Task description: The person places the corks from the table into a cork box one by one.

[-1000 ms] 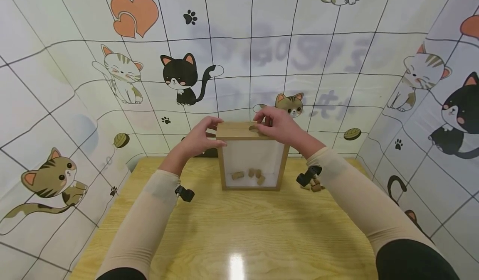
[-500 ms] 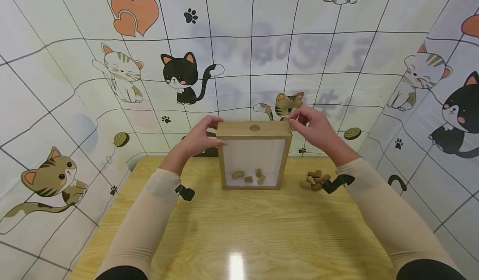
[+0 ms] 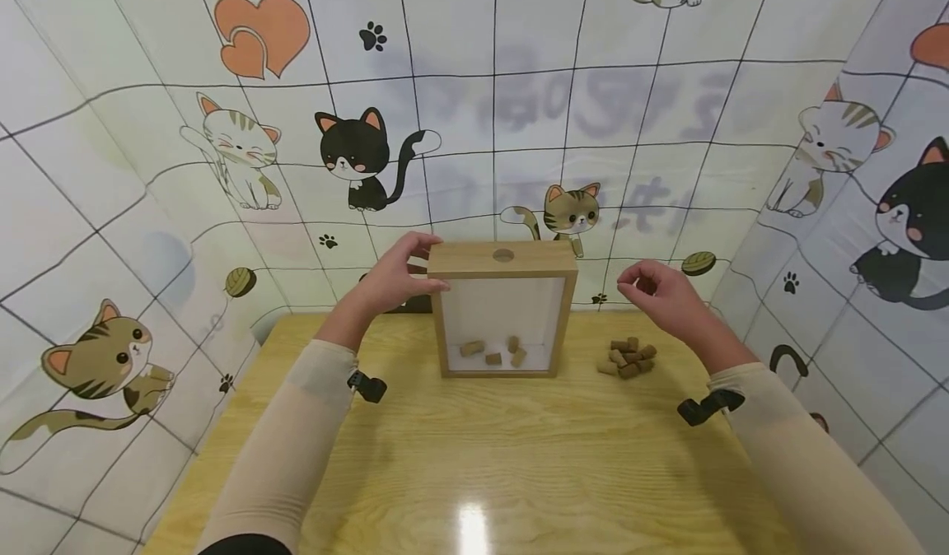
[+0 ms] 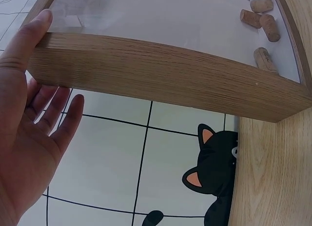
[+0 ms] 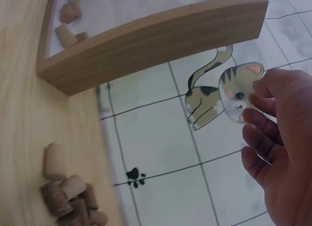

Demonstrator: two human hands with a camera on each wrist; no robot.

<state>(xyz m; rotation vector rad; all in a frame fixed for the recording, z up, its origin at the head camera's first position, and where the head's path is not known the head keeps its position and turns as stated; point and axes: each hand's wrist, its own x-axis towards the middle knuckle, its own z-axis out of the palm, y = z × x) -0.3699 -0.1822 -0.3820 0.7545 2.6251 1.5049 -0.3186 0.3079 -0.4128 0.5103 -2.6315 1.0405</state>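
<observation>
A shallow wooden box (image 3: 502, 268) with a clear front stands upright on the table, a round hole in its top. Several corks (image 3: 471, 347) lie on its floor inside. My left hand (image 3: 389, 279) grips the box's upper left corner, thumb on the front and fingers behind; the left wrist view shows the thumb (image 4: 36, 33) on the frame edge. My right hand (image 3: 663, 296) is in the air right of the box, fingers loosely curled with nothing between them, also in the right wrist view. Below it, a pile of corks (image 3: 628, 357) lies on the table.
The wooden table (image 3: 474, 456) has a light glare near its front. A cloth backdrop (image 3: 460, 127) printed with cats and grid lines surrounds it at the back and sides. A dark object (image 3: 415, 303) shows partly behind the box's left side.
My right hand has left the hole in the box's top and moved right and down toward the cork pile. One cork inside now lies lower. The left hand keeps its place.
</observation>
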